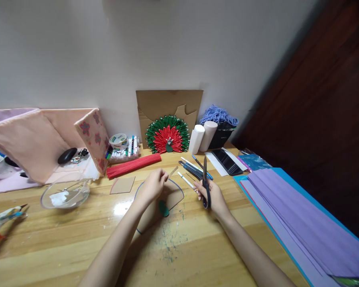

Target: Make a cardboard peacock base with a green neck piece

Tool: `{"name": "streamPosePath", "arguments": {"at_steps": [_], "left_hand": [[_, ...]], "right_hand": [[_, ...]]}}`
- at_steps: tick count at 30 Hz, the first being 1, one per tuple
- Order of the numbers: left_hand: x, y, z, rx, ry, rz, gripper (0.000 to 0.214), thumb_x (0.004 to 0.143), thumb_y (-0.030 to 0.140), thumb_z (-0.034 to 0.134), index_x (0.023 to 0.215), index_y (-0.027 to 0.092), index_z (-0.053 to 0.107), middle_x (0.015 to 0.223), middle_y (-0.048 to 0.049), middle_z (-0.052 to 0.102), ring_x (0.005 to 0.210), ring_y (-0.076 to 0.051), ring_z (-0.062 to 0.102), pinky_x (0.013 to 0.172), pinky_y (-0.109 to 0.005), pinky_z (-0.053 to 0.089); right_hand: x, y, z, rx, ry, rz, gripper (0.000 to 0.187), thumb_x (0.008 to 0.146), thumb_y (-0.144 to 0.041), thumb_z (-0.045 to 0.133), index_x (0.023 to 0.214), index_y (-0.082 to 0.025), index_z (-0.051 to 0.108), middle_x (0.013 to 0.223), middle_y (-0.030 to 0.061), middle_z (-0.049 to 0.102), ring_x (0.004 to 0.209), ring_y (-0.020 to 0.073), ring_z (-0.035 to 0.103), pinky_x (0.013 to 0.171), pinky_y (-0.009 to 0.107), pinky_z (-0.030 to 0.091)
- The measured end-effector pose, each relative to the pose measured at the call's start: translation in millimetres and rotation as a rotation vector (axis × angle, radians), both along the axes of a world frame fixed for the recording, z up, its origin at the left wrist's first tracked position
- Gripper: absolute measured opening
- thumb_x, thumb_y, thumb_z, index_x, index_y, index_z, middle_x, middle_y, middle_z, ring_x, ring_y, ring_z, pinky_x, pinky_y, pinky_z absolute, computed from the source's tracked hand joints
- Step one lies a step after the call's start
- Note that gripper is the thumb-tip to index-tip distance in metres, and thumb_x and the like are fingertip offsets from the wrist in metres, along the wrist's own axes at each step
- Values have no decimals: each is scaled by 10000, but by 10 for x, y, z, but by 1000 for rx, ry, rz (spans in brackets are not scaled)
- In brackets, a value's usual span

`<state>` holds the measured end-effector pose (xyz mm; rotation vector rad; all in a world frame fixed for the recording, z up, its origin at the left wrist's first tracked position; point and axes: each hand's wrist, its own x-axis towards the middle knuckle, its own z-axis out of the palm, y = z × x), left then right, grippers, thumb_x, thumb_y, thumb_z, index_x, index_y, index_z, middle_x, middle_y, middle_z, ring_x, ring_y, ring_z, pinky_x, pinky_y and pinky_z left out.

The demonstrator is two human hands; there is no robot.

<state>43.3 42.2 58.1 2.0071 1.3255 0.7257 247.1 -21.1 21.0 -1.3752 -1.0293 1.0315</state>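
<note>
Fingers pinched together, my left hand (154, 184) holds what looks like a thin brown cardboard strip (174, 171) that sticks out to the right of the fingertips. Beneath that hand lies a rounded cardboard piece (175, 192) with a dark blue outline, partly covered by my wrist and forearm. A small dark green piece (163, 208) rests on this cardboard. My right hand (217, 199) is closed round black-handled scissors (206, 185), whose blades point up and away from me. Just left of the scissors, a white marker (185, 179) lies on the table by my right fingers.
Behind are a red and green peacock craft (169, 135), a red crepe paper roll (133, 165), a cardboard offcut (123, 185) and a box cutter (191, 170). A clear bowl (67, 195) and a glue gun (2, 221) stand left; purple paper (305, 219) lies right.
</note>
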Motion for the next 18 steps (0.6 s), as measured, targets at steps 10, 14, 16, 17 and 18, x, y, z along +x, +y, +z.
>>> {"name": "streamPosePath", "arguments": {"at_steps": [10,14,16,17,18], "left_hand": [[85,-241,-85,34,242,-375,141,877,227,326,862,185,460,773,-16,590,645,-140,491,578,-241,347],[91,-242,-51,144,280,-347,192,902,242,318,894,196,505,833,-24,623,700,-155,529,602,-249,355],[97,-255,-20,208,293,-326,191,903,233,336,892,199,524,846,-27,629,718,-162,538,609,-255,357],[102,-263,-5,228,286,-318,184,901,227,348,894,199,530,854,-28,630,728,-163,541,617,-257,361],[109,-270,10,237,265,-313,178,899,220,357,895,199,534,861,-29,631,739,-163,545,628,-258,369]], "right_hand": [[-133,-41,-66,-118,389,150,368,640,-472,731,669,-158,541,523,-32,549,456,76,503,472,199,427],[-97,-33,-49,-168,389,198,383,574,-412,788,650,-163,508,549,-45,546,452,64,493,456,189,408],[-88,-33,-37,-187,435,202,372,593,-416,777,698,-165,522,582,-43,550,457,64,493,454,193,407],[-84,-34,-32,-189,463,204,368,609,-421,766,717,-167,523,586,-45,545,461,63,491,457,194,409],[-81,-35,-28,-188,482,211,365,619,-422,759,724,-169,518,585,-47,539,462,61,487,460,195,409]]}}
